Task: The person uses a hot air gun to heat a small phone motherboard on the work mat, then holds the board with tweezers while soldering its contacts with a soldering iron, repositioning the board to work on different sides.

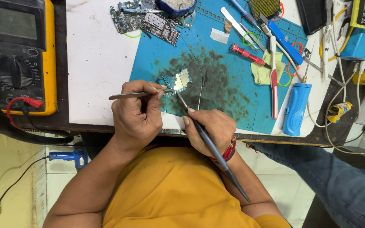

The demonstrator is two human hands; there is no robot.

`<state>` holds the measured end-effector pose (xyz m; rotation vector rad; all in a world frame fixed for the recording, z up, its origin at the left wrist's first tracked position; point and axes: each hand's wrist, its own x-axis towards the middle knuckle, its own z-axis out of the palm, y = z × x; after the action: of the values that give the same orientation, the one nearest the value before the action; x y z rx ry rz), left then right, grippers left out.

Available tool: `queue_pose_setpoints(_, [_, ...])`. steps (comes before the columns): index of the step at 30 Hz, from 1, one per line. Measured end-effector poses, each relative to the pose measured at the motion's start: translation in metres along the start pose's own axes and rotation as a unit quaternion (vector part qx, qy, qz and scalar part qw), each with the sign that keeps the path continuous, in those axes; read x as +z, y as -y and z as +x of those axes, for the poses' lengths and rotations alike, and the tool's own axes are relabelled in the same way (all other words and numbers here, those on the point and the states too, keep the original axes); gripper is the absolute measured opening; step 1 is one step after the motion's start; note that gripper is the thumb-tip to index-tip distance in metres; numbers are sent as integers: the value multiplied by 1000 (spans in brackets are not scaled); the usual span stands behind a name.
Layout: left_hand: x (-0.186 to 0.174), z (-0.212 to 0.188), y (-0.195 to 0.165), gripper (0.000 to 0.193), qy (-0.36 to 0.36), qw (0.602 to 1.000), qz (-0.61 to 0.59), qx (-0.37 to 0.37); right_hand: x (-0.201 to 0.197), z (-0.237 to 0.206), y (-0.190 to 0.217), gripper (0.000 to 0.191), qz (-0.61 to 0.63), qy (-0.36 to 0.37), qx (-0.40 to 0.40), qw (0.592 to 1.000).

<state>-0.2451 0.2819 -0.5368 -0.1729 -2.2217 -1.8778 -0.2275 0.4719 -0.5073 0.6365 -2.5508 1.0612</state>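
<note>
A small blue circuit board lies on the stained blue work mat. My left hand grips metal tweezers whose tips reach the board's near edge. My right hand holds a slim dark soldering iron like a pen, its thin tip just below the board. Both hands rest at the mat's front edge over the white tabletop.
A yellow multimeter with a red lead sits at left. Other circuit boards lie at the back. A red screwdriver, a blue cylinder tool, brushes, cables and rubber bands crowd the right. Another person's jeans-clad leg is lower right.
</note>
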Motion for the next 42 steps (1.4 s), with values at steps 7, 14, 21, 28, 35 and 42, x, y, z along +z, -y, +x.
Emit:
queue_pose_setpoints(7, [0, 0, 0, 19, 0, 1000, 3, 7, 1, -1, 1, 23, -1, -4, 5, 1000])
queue_pose_setpoints(14, [-1, 0, 1, 19, 4, 1000, -10, 7, 0, -3, 0, 21, 1, -19, 28, 999])
queue_pose_setpoints(21, [-1, -2, 1, 19, -9, 1000, -16, -1, -4, 0, 5, 14, 20, -37, 44, 998])
queue_pose_setpoints(28, [1, 0, 0, 19, -7, 1000, 1, 16, 2, 8, 4, 12, 13, -31, 28, 999])
queue_pose_setpoints(35, [0, -2, -1, 20, -1, 1000, -5, 0, 2, 7, 4, 12, 5, -19, 25, 999])
queue_pose_setpoints(42, [0, -1, 0, 20, 0, 1000, -3, 9, 4, 8, 4, 14, 4, -22, 22, 1000])
